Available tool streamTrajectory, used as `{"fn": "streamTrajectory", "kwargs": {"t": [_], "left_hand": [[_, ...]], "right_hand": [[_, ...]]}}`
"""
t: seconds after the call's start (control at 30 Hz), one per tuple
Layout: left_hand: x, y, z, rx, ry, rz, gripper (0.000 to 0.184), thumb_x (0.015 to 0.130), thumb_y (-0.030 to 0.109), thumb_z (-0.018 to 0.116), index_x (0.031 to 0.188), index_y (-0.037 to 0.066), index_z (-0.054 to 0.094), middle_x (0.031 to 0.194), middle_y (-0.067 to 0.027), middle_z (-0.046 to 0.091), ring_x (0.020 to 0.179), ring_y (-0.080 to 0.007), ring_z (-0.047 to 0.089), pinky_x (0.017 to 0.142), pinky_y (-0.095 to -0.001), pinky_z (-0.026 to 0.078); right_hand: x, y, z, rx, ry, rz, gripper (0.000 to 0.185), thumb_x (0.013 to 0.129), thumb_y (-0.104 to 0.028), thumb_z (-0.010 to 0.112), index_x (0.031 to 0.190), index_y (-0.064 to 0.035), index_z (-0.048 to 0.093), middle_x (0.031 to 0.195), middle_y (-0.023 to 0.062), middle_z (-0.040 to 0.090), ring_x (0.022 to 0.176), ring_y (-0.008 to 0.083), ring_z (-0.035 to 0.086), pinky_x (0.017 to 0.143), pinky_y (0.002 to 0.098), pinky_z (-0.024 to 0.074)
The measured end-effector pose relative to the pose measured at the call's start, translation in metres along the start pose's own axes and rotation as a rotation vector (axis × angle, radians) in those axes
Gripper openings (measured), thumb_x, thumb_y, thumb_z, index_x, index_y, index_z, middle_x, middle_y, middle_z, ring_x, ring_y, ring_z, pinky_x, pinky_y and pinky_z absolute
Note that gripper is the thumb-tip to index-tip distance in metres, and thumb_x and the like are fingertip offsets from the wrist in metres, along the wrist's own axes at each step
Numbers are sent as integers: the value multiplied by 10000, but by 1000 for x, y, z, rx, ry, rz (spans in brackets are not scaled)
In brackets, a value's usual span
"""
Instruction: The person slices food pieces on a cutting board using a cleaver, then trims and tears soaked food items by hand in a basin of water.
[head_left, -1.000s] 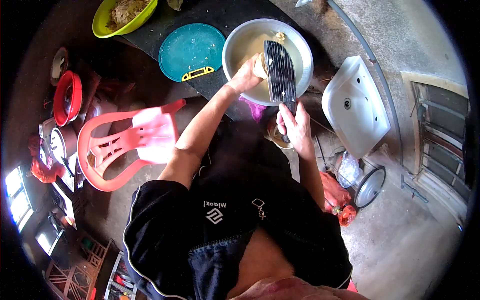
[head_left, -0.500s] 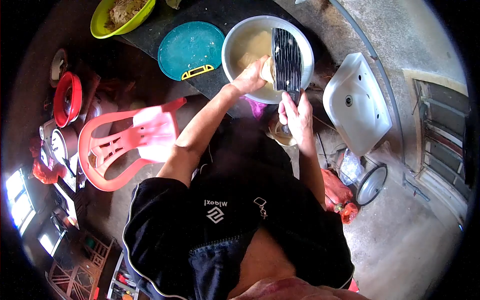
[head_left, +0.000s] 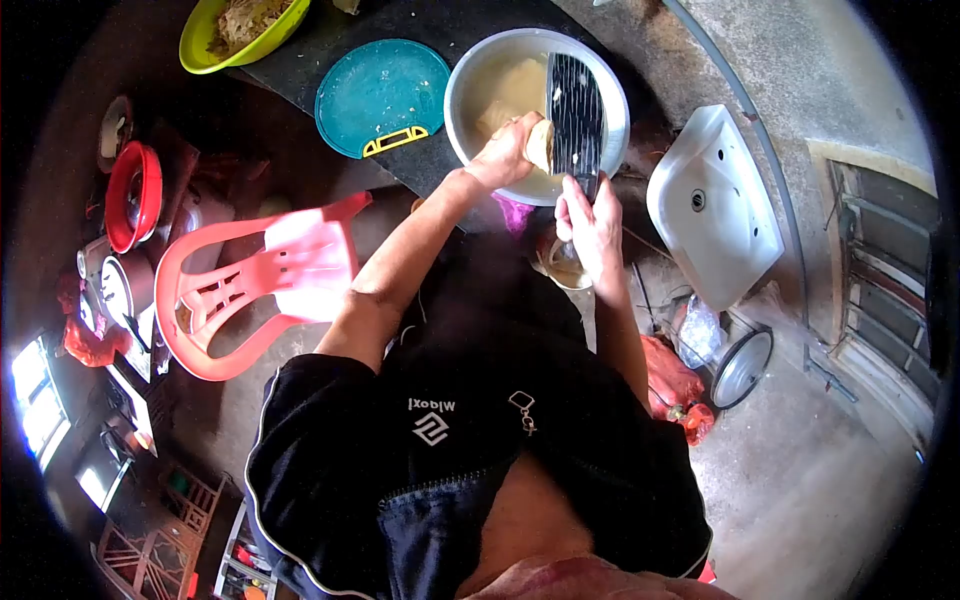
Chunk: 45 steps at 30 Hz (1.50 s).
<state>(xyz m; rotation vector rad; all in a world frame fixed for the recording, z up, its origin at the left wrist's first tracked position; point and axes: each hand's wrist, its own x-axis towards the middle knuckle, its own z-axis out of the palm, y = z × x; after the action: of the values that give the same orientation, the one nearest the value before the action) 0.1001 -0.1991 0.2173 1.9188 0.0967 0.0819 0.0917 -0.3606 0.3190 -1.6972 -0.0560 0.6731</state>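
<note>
My left hand is closed around a pale, cream-coloured chunk of food, whose kind I cannot make out. It holds the chunk over the near side of a grey metal basin of cloudy water. More pale pieces lie in that water. My right hand grips the handle of a cleaver, its broad dark blade streaked with light and flecked with bits. The blade stands over the basin, its left edge against or very close to the chunk.
Left of the basin, a teal cutting board with a yellow handle lies on the black counter. A yellow-green bowl of shredded food stands beyond it. A white sink is at the right, a pink plastic chair at the left.
The cleaver and my right hand have shifted slightly up and to the right. More of the chunk's pale face shows beside the blade. My left hand stays nearly in place.
</note>
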Motion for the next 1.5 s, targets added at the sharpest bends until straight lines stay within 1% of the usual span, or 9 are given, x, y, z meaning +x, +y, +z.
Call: {"fn": "streamTrajectory", "kwargs": {"t": [0.3, 0.47, 0.67, 0.87, 1.03, 1.1, 1.27, 1.37, 1.5], "left_hand": [[-1, -38, 11, 136, 40, 24, 330, 727, 114, 663, 1004, 25, 506, 945, -211, 604, 948, -382, 576, 818, -431, 446], [14, -116, 33, 431, -24, 335, 374, 687, 165, 645, 1023, 67, 513, 975, -163, 582, 984, -332, 544, 852, -432, 406], [26, -59, 25, 819, -454, -52, 503, 676, 291, 666, 1119, 82, 554, 1134, -158, 560, 1103, -325, 513, 916, -439, 430], [36, -87, 22, 1194, -559, 181, 615, 578, 440, 711, 1113, 156, 610, 1140, -127, 572, 1086, -325, 524, 911, -448, 421], [101, -107, 26, 928, -654, 102, 394, 732, 415, 648, 1051, 184, 658, 1154, -135, 568, 1123, -298, 507, 932, -426, 410], [136, -126, 47, 563, -770, -279, 387, 790, 316, 612, 1151, 180, 597, 1223, -131, 524, 1171, -282, 472, 997, -410, 363], [94, -85, 120, 1334, -677, 524, 584, 875, 287, 517, 1408, 250, 280, 1471, -26, 250, 1357, -199, 219, 1106, -494, 170], [116, -192, 152, 1359, -505, 824, 633, 869, 264, 525, 1427, 278, 225, 1516, 3, 128, 1392, -177, 122, 1131, -481, 59], [126, -118, 119, 1465, -949, 751, 937, 734, 476, 643, 1455, 226, 98, 1519, -22, 100, 1394, -186, 110, 1139, -467, 15]], "right_hand": [[-17, 39, -24, 26, -133, 50, 145, 901, -141, 548, 965, -31, 480, 623, 37, 538, 419, 117, 482, 368, 234, 360], [-31, 37, -46, 122, 148, -16, 84, 908, -102, 515, 906, -28, 476, 586, 27, 509, 405, 78, 427, 363, 230, 330], [-52, 44, -81, 157, 397, 12, 132, 887, -140, 539, 857, -44, 452, 553, 7, 458, 391, 80, 399, 360, 237, 307], [-88, 59, -89, 148, 544, 78, 153, 890, -158, 545, 862, -49, 441, 567, 15, 457, 400, 76, 398, 367, 231, 315], [-106, 75, -97, 254, 606, 137, 158, 885, -156, 546, 846, -47, 438, 601, 24, 483, 411, 77, 413, 371, 224, 321], [-107, 82, -100, 190, 617, 169, 152, 882, -153, 550, 855, -42, 449, 605, 25, 492, 414, 75, 420, 372, 223, 323], [-107, 98, -114, 217, 613, 184, 143, 869, -140, 569, 878, -38, 471, 601, 17, 500, 422, 65, 432, 373, 218, 324], [-104, 98, -116, 243, 597, 184, 145, 871, -142, 572, 852, -43, 468, 596, 16, 502, 422, 64, 431, 376, 218, 322], [-105, 93, -120, 201, 552, 205, 162, 876, -151, 573, 832, -35, 469, 599, 18, 509, 427, 61, 426, 381, 224, 322]]}}
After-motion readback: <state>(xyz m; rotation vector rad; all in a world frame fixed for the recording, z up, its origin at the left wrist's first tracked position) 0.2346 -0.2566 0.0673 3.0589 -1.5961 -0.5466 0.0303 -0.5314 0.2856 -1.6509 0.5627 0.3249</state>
